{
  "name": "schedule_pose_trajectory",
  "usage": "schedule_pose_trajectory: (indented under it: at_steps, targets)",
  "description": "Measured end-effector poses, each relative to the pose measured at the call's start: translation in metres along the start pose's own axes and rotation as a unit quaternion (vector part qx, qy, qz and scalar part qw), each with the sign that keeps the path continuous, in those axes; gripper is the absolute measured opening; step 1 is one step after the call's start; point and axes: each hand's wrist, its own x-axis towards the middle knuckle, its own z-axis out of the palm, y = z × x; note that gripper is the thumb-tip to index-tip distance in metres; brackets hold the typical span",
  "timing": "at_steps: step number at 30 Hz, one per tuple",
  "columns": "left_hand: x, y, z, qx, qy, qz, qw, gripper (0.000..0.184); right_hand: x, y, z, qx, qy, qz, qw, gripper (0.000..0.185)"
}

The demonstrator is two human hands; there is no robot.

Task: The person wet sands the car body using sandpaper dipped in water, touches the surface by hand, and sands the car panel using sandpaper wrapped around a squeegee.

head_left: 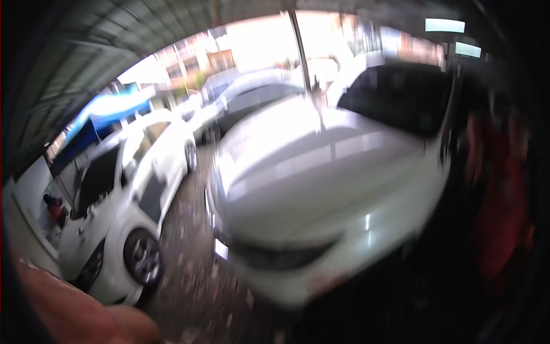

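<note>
Neither of my hands can be made out in the head view. A blurred red sleeve with some bare arm (86, 312) crosses the lower left corner, and its hand is not visible. Closest in front is a white car (321, 172), its hood and dark windshield tilted in the frame. To its left stands a second white car (126, 212) with a dark wheel low at its front. The whole picture is smeared by motion.
More cars (252, 94) are parked behind. A thin post (301, 51) rises beyond the hood, under a metal roof (86, 63). A person in red (501, 195) is at the right, and another person (55, 209) is at the far left. Dark rough ground (189, 246) runs between the cars.
</note>
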Motion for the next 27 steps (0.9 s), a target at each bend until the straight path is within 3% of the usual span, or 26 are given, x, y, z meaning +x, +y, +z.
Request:
schedule_pose_trajectory:
  at_steps: [3,4,5,6,9,11,12,14,15,16,18,19,22,24,26,27]
  targets:
    - [-0.011,0.049,0.010,-0.035,0.011,0.085,0.996,0.070,0.015,0.057,0.050,0.054,-0.042,-0.011,0.998,0.025]
    - [-0.009,0.060,0.021,-0.071,-0.012,0.099,0.993,0.071,0.015,0.054,0.070,0.027,-0.047,-0.035,0.998,0.025]
    - [-0.014,0.070,0.027,-0.098,-0.018,0.099,0.990,0.072,0.014,0.040,0.070,-0.082,-0.041,-0.051,0.994,0.028]
    - [-0.017,0.079,0.030,-0.117,-0.020,0.090,0.989,0.072,0.011,0.037,0.066,-0.174,-0.011,-0.060,0.983,0.030]
    - [-0.031,0.094,0.034,-0.168,-0.038,0.027,0.985,0.075,-0.024,-0.021,0.050,-0.133,0.018,-0.031,0.990,0.030]
    - [-0.057,0.110,0.045,-0.224,-0.098,-0.100,0.964,0.077,-0.026,-0.024,0.035,-0.127,0.029,-0.070,0.989,0.027]
    - [-0.078,0.119,0.057,-0.252,-0.151,-0.178,0.939,0.078,-0.021,-0.019,0.033,-0.050,0.020,-0.039,0.998,0.025]
    - [-0.151,0.150,0.090,-0.301,-0.335,-0.349,0.822,0.080,-0.010,-0.001,0.038,0.115,-0.005,0.022,0.993,0.023]
    - [-0.208,0.166,0.100,-0.287,-0.445,-0.379,0.759,0.069,-0.012,0.002,0.042,0.118,-0.011,0.015,0.993,0.023]
    - [-0.259,0.194,0.108,-0.302,-0.492,-0.460,0.675,0.052,-0.015,0.004,0.048,0.123,-0.016,0.008,0.992,0.023]
    - [-0.379,0.246,0.101,-0.291,-0.562,-0.481,0.606,0.061,-0.028,0.001,0.053,0.129,-0.015,0.002,0.992,0.023]
    - [-0.421,0.270,0.079,-0.229,-0.676,-0.533,0.454,0.059,-0.036,-0.001,0.056,0.131,-0.011,0.004,0.991,0.024]
    - [-0.542,0.339,0.017,-0.213,-0.752,-0.402,0.477,0.051,-0.039,0.000,0.058,0.171,0.005,0.016,0.985,0.023]
    - [-0.489,0.345,0.028,-0.169,-0.808,-0.445,0.347,0.047,-0.043,0.001,0.064,0.218,-0.006,0.016,0.976,0.020]
    - [-0.476,0.343,0.014,-0.250,-0.739,-0.521,0.346,0.044,-0.067,-0.019,0.061,0.270,-0.035,0.003,0.962,0.014]
    - [-0.471,0.339,0.008,-0.290,-0.697,-0.556,0.347,0.043,-0.071,-0.016,0.061,0.229,-0.045,-0.014,0.972,0.015]
